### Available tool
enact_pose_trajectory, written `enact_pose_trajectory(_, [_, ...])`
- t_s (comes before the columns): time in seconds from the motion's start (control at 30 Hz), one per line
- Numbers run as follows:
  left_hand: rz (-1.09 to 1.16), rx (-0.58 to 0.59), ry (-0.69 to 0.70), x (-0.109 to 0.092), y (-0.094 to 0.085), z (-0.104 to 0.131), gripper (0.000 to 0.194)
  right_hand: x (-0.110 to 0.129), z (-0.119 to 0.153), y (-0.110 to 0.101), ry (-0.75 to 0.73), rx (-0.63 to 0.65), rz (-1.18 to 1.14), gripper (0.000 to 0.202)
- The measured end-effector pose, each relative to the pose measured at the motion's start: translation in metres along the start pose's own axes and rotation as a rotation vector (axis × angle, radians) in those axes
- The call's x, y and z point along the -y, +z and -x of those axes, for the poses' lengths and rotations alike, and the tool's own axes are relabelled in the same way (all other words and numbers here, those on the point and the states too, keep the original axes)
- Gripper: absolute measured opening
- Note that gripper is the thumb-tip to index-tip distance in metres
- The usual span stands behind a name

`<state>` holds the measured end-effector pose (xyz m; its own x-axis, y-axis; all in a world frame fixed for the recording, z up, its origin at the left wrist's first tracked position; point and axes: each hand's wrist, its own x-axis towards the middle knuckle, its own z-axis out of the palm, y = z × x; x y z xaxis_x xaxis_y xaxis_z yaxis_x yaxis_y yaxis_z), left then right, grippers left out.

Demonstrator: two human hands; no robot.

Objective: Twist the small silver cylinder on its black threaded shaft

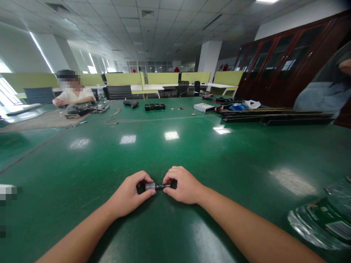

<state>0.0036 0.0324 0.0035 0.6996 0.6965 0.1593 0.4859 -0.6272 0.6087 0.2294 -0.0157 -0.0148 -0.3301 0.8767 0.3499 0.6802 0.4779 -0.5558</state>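
Observation:
Near the front middle of the green table, a small metal part (150, 186) with a thick silver cylinder on its left and a thin dark shaft on its right lies level between my hands. My left hand (131, 193) pinches the silver cylinder between thumb and fingers. The thin shaft's right end is between the thumb and fingers of my right hand (184, 185). Both hands are close to the tabletop, and their fingertips are a short gap apart.
A plastic bottle (323, 219) lies at the right front of the green table (175, 153). Along the back are a power drill (131, 104), a black block (155, 106), a white box (203, 107) and long dark bars (298, 119). Two people are beyond.

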Motion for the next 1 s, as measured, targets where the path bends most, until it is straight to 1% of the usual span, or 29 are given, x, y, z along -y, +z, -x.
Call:
enact_pose_trajectory(0.43, [-0.005, -0.016, -0.018, 0.000, -0.001, 0.000, 0.013, -0.001, 0.000, -0.003, 0.047, -0.020, 0.030, 0.008])
enact_pose_trajectory(0.5, [-0.016, -0.035, -0.035, 0.001, 0.000, -0.001, 0.013, -0.006, -0.001, -0.004, 0.098, -0.044, 0.057, 0.007])
enact_pose_trajectory(0.57, [-0.029, -0.050, -0.057, 0.001, 0.000, -0.001, 0.014, -0.013, -0.002, -0.006, 0.182, -0.089, 0.080, 0.005])
enact_pose_trajectory(0.63, [-0.037, -0.055, -0.070, 0.002, 0.000, -0.001, 0.014, -0.019, -0.002, -0.007, 0.238, -0.123, 0.066, 0.005])
enact_pose_trajectory(0.73, [-0.037, -0.050, -0.072, 0.002, 0.000, -0.001, 0.014, -0.021, -0.001, -0.009, 0.196, -0.115, 0.044, 0.005])
enact_pose_trajectory(0.83, [-0.038, -0.052, -0.070, 0.001, 0.000, -0.001, 0.014, -0.016, 0.000, -0.009, 0.127, -0.073, 0.051, 0.007])
enact_pose_trajectory(0.93, [-0.032, -0.050, -0.062, 0.001, -0.001, -0.001, 0.015, -0.011, 0.000, -0.006, 0.100, -0.068, 0.051, 0.007])
enact_pose_trajectory(1.0, [-0.018, -0.037, -0.043, 0.002, -0.001, -0.001, 0.016, -0.008, -0.001, -0.003, 0.070, -0.065, 0.010, 0.008])
